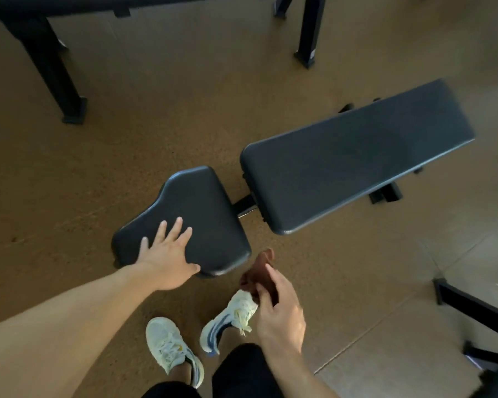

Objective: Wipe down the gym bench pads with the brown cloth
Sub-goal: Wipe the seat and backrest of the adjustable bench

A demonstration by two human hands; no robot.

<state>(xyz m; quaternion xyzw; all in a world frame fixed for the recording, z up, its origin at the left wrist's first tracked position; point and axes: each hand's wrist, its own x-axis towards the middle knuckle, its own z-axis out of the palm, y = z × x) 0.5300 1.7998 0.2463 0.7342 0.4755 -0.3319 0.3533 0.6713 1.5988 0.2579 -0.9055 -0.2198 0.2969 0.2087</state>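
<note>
A black gym bench stands on the brown floor below me. Its small seat pad (202, 208) is nearest, and the long back pad (357, 156) stretches away to the upper right. My left hand (167, 257) rests flat on the near left part of the seat pad, fingers spread. My right hand (276, 305) hangs in the air just right of the seat pad's near corner and grips a bunched brown cloth (260, 268), which sticks out above the fingers. The cloth does not touch either pad.
My two white sneakers (167, 346) stand on the floor just below the seat pad. Black frame legs (58, 79) of other equipment rise at the upper left and top right (309, 33). Another dark frame (477, 308) sits at the right edge.
</note>
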